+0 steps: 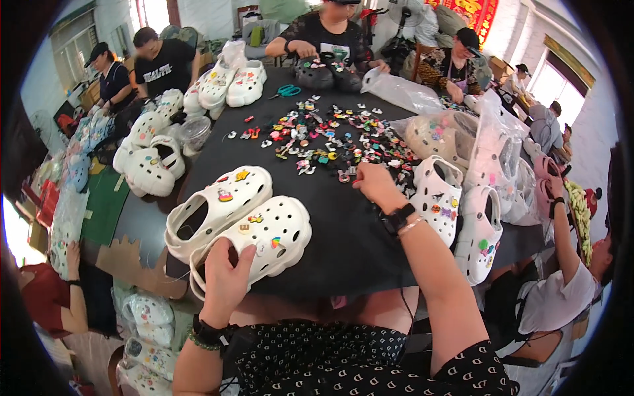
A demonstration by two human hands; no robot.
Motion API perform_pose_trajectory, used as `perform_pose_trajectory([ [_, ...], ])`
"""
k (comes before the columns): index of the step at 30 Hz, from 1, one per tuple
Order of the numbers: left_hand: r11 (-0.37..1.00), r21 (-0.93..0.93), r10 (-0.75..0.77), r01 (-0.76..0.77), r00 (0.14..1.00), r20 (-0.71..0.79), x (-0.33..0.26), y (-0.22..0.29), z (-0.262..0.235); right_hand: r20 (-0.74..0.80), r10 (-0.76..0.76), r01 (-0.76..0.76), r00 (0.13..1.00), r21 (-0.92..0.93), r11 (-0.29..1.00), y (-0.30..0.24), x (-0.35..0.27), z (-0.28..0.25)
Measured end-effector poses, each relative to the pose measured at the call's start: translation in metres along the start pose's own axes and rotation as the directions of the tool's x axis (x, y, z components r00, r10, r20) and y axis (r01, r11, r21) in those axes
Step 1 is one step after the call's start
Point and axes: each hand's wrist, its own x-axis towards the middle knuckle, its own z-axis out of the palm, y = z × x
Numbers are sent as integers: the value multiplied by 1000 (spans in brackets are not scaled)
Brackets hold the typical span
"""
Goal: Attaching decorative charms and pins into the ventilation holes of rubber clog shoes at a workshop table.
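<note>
A pair of white clogs lies before me on the black-covered table, decorated with small colourful charms. My left hand (226, 274) is closed on the heel opening of the nearer white clog (285, 224); the farther white clog (247, 188) rests against it. Rainbow and umbrella shapes show among their charms. At the near edge of a scattered pile of shoe charms (330, 135) is my right hand (380, 185), its fingers pinched together. A speck of red shows at its fingertips, too small to name. Another pair of white clogs (438, 204) with charms stands right of my right forearm.
Bagged clogs (489, 155) crowd the table's right side. More white clogs (148, 165) stand at the left, near a clear tub (195, 131). Teal-handled scissors (286, 91) lie at the back. Across the table a person handles black clogs (323, 74); other people work on both sides.
</note>
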Motion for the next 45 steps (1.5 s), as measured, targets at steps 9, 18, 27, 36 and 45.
perform_pose_trajectory([
  [9, 997, -41, 59, -62, 996, -67, -14, -4, 4, -37, -454, 416, 890, 476, 775, -105, -76, -44],
  [18, 995, -91, 39, -49, 994, -104, -24, -8, 7, 14, -553, 500, 833, 408, 764, -163, -92, -26],
  [27, 992, -30, 117, -120, 990, -85, -28, -8, 6, 96, -589, 565, 802, 197, 801, -186, -92, -19],
  [36, 995, 33, 91, -90, 995, -27, -24, -6, 4, 142, -601, 613, 787, -60, 788, -205, -80, -26],
  [45, 997, -29, 66, -68, 997, -46, -32, -3, 4, 539, -402, 415, 740, 105, 904, -224, -38, -28],
])
